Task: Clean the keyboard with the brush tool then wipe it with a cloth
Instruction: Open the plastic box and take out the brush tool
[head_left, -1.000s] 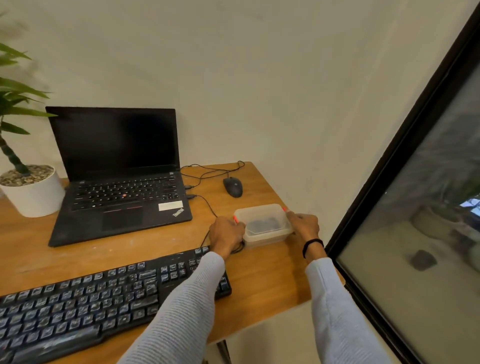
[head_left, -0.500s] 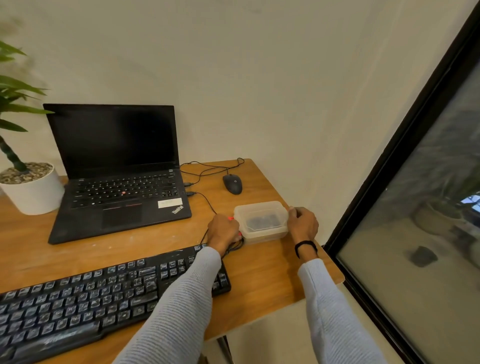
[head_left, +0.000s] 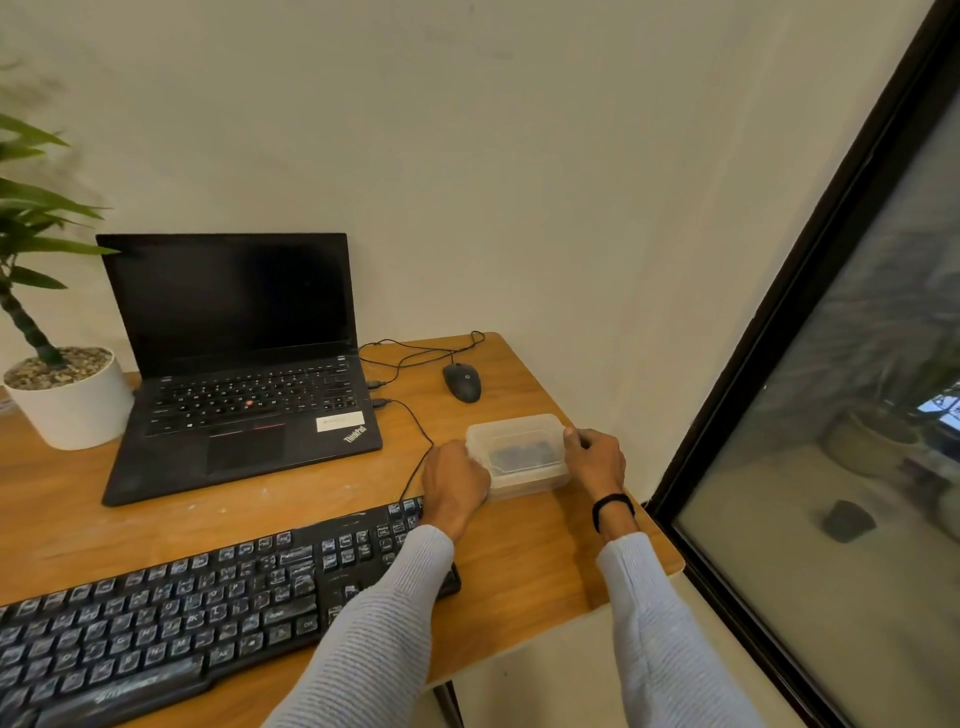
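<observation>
Gripping a small see-through box (head_left: 519, 451) from both ends, the person stands at the right end of the bench (head_left: 545, 551), a little right of the frame's centre. The left hand (head_left: 455, 483) is curled against the box's left end. The right hand (head_left: 595, 460) wraps the right end, with its thumb up on the corner of the lid. Holding it at opposite ends like that steadies the box and suits prising the lid off, which I take to be the step in hand.

Something dark lies inside. Through the cloudy plastic I can't say for sure whether it is the brush, the cloth or both, but the box is probably where the cleaning things are kept.

The keyboard (head_left: 182, 597) lies across the lower left of the frame, its right end under the left sleeve. Its keys look pale with dust and nothing is touching them, so the cleaning proper has not begun. It sits close in front of the person, handy for brushing.

Further back are an open laptop (head_left: 234, 364), a mouse (head_left: 461, 382) and a potted plant (head_left: 72, 405).
</observation>
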